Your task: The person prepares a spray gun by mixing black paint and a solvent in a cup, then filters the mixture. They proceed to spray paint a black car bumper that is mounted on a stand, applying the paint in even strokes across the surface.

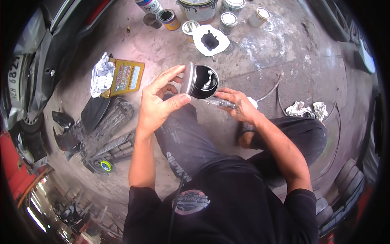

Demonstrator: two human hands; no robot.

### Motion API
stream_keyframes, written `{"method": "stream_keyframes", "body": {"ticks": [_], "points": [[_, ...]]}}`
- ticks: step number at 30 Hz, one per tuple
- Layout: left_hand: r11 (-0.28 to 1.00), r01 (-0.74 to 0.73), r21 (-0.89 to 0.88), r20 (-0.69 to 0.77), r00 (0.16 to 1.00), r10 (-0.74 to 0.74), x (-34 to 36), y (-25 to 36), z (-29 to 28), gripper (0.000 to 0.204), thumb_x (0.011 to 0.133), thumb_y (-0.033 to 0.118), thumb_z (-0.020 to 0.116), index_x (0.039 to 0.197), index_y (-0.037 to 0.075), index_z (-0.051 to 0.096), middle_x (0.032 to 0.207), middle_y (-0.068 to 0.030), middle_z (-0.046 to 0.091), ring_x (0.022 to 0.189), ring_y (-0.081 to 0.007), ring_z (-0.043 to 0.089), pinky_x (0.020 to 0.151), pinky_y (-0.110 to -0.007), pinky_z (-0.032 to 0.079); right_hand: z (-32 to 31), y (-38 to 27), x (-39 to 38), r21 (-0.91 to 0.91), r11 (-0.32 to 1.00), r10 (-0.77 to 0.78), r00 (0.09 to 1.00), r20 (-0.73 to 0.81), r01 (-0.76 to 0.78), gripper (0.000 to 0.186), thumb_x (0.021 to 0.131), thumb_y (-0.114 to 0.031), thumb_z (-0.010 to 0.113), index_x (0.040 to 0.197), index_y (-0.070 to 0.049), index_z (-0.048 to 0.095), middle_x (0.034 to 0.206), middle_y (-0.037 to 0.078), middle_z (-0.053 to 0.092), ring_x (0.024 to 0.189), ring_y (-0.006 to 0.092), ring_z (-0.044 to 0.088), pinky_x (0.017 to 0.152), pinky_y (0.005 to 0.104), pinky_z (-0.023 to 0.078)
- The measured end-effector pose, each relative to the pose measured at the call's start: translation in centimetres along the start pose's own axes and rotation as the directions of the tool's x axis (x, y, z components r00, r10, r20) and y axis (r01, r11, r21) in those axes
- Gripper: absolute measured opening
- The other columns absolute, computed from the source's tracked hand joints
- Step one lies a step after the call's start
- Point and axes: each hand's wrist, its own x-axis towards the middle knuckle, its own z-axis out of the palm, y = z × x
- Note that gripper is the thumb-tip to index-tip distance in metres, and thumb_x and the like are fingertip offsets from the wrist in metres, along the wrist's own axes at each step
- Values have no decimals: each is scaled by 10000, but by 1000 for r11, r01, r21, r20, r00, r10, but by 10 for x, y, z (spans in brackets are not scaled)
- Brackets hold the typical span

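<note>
In front of me is a round metal cup (207, 82) with glossy black liquid inside, its mouth facing up toward me. My left hand (160, 93) pinches a round silvery lid (188, 79), seen nearly edge-on, against the cup's left side, thumb below and fingers above. My right hand (237, 105) is closed around a silvery metal tool that looks like a spray gun (223, 103), just under the cup's right edge. Its lower part is hidden by the fingers. Beyond the cup lies a white sheet (220, 45) with a black paint puddle.
Several paint cans, including an orange one (170, 23), and a large bucket (199, 11) stand at the far side. On the left is a gold rectangular tin (128, 77) with a crumpled white cloth (102, 75); dark plastic parts (103, 126) lie nearer. A hose (270, 91) and rags (302, 110) are right.
</note>
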Motion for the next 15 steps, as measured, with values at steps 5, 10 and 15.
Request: {"method": "stream_keyframes", "body": {"ticks": [5,10,15], "points": [[995,70,-78,-26,997,-72,-4,-2,-1,670,807,149,922,1409,-1,670,1423,-149,649,1143,-194,619,850,-298,532,5,1,1,6,1000,-11,1000,18,11,512,913,-46,743,1407,-158,669,1304,184,670,1152,423,675,960,468,570],[988,97,-120,-32,994,-101,-7,-3,-1,647,844,132,895,1418,-33,647,1397,-153,657,1154,-191,626,878,-312,551,8,-1,3,2,1000,-12,1000,8,12,510,906,-36,748,1398,-147,669,1297,170,679,1164,411,672,965,465,568],[960,23,-278,-21,999,-30,-4,-16,-1,635,906,139,834,1450,-78,588,1364,-162,662,1174,-195,641,970,-341,556,7,-3,3,7,1000,0,1000,11,0,510,913,-34,742,1403,-151,665,1306,166,678,1159,405,675,975,456,570]]}}
